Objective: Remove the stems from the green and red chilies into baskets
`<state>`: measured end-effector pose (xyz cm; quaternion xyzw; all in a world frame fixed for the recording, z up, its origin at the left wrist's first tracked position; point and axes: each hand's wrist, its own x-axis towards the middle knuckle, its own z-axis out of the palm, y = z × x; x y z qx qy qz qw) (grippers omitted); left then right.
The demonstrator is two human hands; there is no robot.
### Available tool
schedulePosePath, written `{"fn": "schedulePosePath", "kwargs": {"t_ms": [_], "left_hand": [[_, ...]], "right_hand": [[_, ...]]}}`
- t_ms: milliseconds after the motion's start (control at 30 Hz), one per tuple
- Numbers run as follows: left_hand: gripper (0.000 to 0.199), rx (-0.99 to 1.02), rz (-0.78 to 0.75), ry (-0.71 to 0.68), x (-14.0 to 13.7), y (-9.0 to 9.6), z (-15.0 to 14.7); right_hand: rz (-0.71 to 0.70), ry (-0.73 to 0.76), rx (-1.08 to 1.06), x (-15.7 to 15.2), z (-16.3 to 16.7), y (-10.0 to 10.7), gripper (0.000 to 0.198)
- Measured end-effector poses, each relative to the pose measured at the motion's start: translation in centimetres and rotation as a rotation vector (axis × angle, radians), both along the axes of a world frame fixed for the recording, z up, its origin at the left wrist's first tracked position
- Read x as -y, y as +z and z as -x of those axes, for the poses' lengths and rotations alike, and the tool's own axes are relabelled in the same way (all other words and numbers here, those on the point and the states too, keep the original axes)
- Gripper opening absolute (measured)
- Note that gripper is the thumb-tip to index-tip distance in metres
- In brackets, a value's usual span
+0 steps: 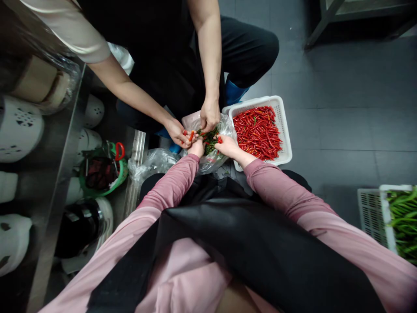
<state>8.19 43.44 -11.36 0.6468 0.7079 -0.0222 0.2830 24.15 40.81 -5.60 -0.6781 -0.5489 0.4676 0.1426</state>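
My right hand [228,147] is closed on red chili peppers [220,139] over the right side of a clear plastic bag [213,164]. Green stems and a few red peppers [210,141] show in the bag's mouth. Opposite it, my left hand [197,148] is at the bag's left side, its fingers curled in and partly hidden. Close by, a co-worker's open palm [180,131] carries several red peppers. The co-worker's other hand [210,114] reaches down into the bag. Beside the bag on the right stands a white plastic basket [286,130] heaped with red chili peppers [259,132].
On the left, a metal shelf [61,174] holds white perforated containers [21,128] and a green basket [123,171] with a red handle. White crates at the lower right hold long green peppers [404,217]. A metal table leg [322,24] stands at the top right.
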Motion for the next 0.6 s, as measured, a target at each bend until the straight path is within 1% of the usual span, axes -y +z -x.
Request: {"fn": "schedulePosePath", "kwargs": {"t_ms": [100, 133, 167, 200, 233, 333, 367, 400, 433, 467, 533, 567, 600], "left_hand": [[0.025, -0.101, 0.024, -0.127, 0.5, 0.5, 0.5], [0.026, -0.131, 0.013, -0.138, 0.6, 0.8, 0.6], [0.027, -0.153, -0.007, -0.123, 0.7, 1.1, 0.7], [0.027, -0.168, -0.026, -0.093, 0.8, 1.5, 0.9], [0.027, -0.174, -0.044, -0.056, 0.8, 1.9, 1.1], [0.026, -0.131, -0.051, 0.06, 0.8, 3.0, 1.8], [0.026, -0.105, -0.045, 0.096, 1.0, 3.2, 1.9], [0.027, -0.077, -0.041, 0.127, 1.2, 3.4, 2.0], [0.027, -0.05, -0.041, 0.152, 1.6, 3.6, 2.0], [0.027, -0.024, -0.046, 0.17, 2.1, 3.7, 1.9], [0.027, 0.028, -0.071, 0.161, 3.2, 4.0, 1.5], [0.027, 0.054, -0.087, 0.135, 3.8, 4.2, 1.2], [0.027, 0.077, -0.106, 0.101, 4.4, 4.4, 0.9]], "right_hand": [[0.139, -0.178, -0.256, 0.0, 0.5, 0.1, 0.009], [0.181, -0.213, -0.319, 0.0, 0.6, 0.1, 0.007], [0.196, -0.23, -0.348, 0.0, 0.6, 0.0, 0.006], [0.174, -0.231, -0.337, 0.1, 0.7, -0.1, 0.006], [0.121, -0.222, -0.289, 0.2, 0.7, -0.2, 0.011], [-0.08, -0.144, -0.073, 0.3, 0.7, -0.5, 0.04], [-0.114, -0.121, -0.032, 0.3, 0.8, -0.5, 0.048], [-0.119, -0.113, -0.026, 0.2, 1.0, -0.5, 0.05], [-0.099, -0.124, -0.06, 0.2, 1.2, -0.6, 0.046], [-0.045, -0.147, -0.137, 0.2, 1.4, -0.5, 0.037], [0.142, -0.19, -0.395, 0.2, 1.8, -0.5, 0.014], [0.237, -0.202, -0.548, 0.2, 1.9, -0.5, 0.007], [0.31, -0.214, -0.691, 0.2, 2.0, -0.5, 0.01]]}}
